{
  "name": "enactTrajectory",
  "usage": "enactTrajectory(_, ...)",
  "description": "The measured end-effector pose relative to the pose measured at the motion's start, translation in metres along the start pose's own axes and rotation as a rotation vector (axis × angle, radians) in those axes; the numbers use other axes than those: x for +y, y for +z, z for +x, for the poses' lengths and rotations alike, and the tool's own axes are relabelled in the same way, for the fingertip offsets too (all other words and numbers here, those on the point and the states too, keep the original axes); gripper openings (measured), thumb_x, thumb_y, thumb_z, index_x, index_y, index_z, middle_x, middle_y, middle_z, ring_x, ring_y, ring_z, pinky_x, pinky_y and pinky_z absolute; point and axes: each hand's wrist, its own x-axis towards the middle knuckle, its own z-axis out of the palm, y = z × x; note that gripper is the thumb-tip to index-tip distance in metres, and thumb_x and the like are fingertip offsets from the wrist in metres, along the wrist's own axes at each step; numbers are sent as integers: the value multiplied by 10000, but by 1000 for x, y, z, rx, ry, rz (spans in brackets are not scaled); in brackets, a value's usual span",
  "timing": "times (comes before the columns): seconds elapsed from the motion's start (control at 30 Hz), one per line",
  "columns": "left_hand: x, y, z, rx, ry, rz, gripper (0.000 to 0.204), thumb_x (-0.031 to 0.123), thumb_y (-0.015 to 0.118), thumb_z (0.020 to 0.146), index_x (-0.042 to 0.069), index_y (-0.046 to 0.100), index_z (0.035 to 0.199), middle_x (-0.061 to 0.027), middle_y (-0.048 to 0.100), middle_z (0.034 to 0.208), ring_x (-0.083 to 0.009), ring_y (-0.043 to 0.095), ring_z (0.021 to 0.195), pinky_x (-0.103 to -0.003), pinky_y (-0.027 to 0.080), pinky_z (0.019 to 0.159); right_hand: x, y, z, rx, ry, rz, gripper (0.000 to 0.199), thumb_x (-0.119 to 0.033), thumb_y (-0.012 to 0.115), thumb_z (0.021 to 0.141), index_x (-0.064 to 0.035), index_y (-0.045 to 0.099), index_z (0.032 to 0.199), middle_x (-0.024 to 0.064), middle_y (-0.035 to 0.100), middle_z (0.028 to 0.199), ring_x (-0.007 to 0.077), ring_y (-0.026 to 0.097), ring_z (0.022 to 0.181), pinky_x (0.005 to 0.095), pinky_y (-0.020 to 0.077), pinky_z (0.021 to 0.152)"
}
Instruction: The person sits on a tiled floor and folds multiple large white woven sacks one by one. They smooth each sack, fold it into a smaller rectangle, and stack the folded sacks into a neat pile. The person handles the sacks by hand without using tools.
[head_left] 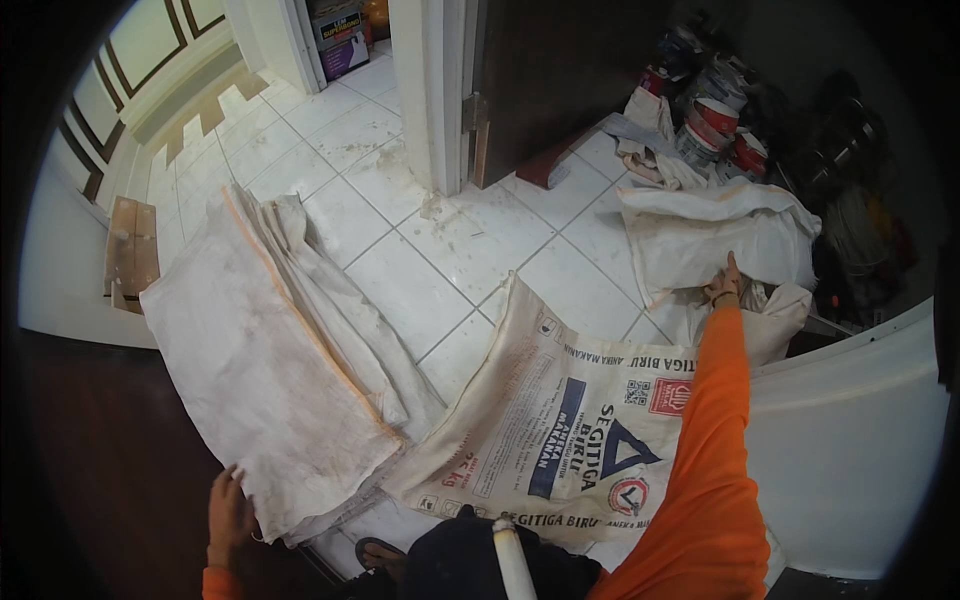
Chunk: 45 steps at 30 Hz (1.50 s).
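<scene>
My right hand point(724, 286) reaches out to the far right, closed at the near edge of a white woven sack point(722, 235), with one digit stretched over the cloth. More pale sack cloth bunches under it. At the lower left, my left hand point(230, 512) is beside the corner of a pile of off-white woven sacks point(262, 375), fingers apart and holding nothing that I can see. The pile's top sack has an orange-stitched edge. Between the two lies a printed woven sack point(535, 425) with blue and red markings, partly behind my orange right sleeve point(715, 440).
Paint cans point(712, 122) and clutter fill the dark far right corner. A dark door point(550, 80) stands open beside a white door frame point(430, 100). Tiles point(420, 260) cover the floor. A brown carton point(132, 250) is at the left wall. A white curved surface point(850, 450) borders the right.
</scene>
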Motion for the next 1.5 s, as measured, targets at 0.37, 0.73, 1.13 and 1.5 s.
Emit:
enactTrajectory(0.37, 57, 10, 82, 100, 167, -128, 496, 14, 662, 817, 23, 536, 1296, -194, 530, 1320, -378, 531, 1201, -436, 441, 1013, -81, -24, 34, 376, -203, -361, 702, -467, 775, 725, 75, 612, 1139, 179, 631, 1233, 342, 636, 1063, 437, 508, 894)
enactTrajectory(0.73, 68, 7, 19, -134, 108, -89, 501, 33, 668, 800, 32, 550, 1287, -202, 565, 1272, -382, 581, 1127, -426, 485, 947, -46, -28, 37, 31, -123, -121, 697, -258, 791, 781, 86, 486, 1306, 203, 560, 1277, 342, 588, 1116, 441, 504, 935)
enactTrajectory(1.13, 127, 13, 68, 208, 37, -700, 346, 21, 628, 880, 5, 601, 1224, -148, 641, 1169, -231, 647, 1009, -346, 512, 879, -141, 56, -302, -905, -495, -7, 364, -134, 642, 824, 87, 595, 1108, 149, 665, 995, 210, 672, 854, 302, 528, 826)
enactTrajectory(1.5, 123, 13, 160, 394, -32, -829, 1274, 445, 833, 738, 91, -83, 1550, -276, 277, 1526, -389, 342, 1399, -449, 333, 1127, -134, 239, -612, -1870, -319, -102, 389, -215, 620, 823, 33, 602, 1122, 132, 662, 919, 200, 668, 793, 288, 554, 787)
